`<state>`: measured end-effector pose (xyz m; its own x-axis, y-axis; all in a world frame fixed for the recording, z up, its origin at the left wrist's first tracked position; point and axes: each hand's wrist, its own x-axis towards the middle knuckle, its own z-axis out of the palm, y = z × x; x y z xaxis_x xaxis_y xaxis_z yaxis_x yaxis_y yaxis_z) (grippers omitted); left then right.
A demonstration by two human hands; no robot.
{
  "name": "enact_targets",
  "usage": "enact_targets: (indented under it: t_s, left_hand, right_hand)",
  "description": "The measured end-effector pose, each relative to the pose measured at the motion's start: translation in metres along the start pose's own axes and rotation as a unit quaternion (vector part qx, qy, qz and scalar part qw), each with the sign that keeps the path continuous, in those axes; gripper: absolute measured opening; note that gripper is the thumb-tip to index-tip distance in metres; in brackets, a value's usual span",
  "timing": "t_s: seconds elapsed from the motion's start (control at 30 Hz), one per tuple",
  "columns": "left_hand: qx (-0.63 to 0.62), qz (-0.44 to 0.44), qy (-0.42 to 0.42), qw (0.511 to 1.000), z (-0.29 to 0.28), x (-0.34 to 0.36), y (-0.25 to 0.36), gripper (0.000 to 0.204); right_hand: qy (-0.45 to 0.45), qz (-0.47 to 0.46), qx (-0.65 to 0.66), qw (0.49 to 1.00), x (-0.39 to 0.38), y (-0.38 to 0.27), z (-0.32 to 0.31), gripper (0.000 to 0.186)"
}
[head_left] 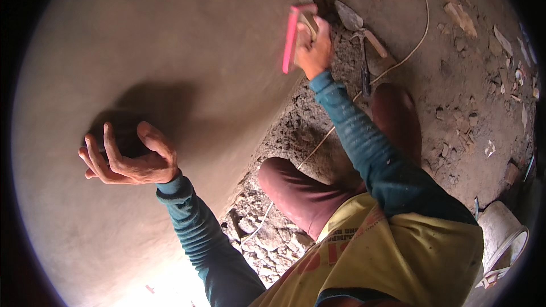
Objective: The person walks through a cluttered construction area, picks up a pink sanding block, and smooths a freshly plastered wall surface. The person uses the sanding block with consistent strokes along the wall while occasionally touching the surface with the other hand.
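A grey plastered surface [187, 34] fills the left half of the view. My left hand [128, 156] is on or just off it, fingers apart and bent, casting a dark shadow; whether it touches cannot be told. Near the surface's upper right edge my right hand [313, 48], slightly blurred, grips a float with a pink face [290, 40] and a tan handle. Just right of it on the ground lie a trowel [349, 16] and a hammer-like tool [365, 79], beside a wooden handle [375, 44].
Rubble [267, 227] lines the surface's foot. A thin pale cable [421, 34] crosses the dirt floor [455, 91] and passes near my bent knees [287, 185]. Broken pieces [458, 14] are scattered at the right, and a dirty white bucket [500, 233] lies tilted at lower right.
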<state>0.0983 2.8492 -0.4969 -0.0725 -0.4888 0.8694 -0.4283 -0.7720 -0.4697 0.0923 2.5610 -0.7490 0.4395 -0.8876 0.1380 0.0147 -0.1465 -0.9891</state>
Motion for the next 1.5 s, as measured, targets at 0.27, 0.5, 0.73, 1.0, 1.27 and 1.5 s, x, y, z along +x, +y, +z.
enact_targets:
  t_s: [0.27,0.5,0.73,1.0,1.27,1.5]
  left_hand:
    - [0.004,0.008,-0.033,0.999,-0.006,-0.002,0.004,0.051]
    - [-0.007,-0.013,-0.01,1.0,0.0,0.011,0.018,0.05]
    - [-0.011,0.017,-0.005,1.0,0.001,-0.001,0.002,0.051]
    - [0.004,0.018,-0.015,1.0,-0.002,0.008,0.009,0.053]
    - [0.001,0.015,-0.004,1.0,0.006,0.014,0.013,0.056]
    - [0.014,0.021,-0.015,1.0,-0.005,0.001,0.0,0.054]
  right_hand:
    - [-0.015,-0.128,0.032,0.991,-0.052,-0.03,0.018,0.052]
    - [-0.017,0.019,-0.012,1.0,-0.019,0.046,0.001,0.052]
    - [0.029,-0.127,0.003,0.991,-0.003,-0.05,0.004,0.045]
    - [-0.095,0.101,0.05,0.989,-0.128,0.062,0.017,0.057]
    - [0.011,0.104,0.0,0.994,-0.067,0.116,0.014,0.059]
    - [-0.031,0.097,0.058,0.993,-0.083,0.026,0.024,0.057]
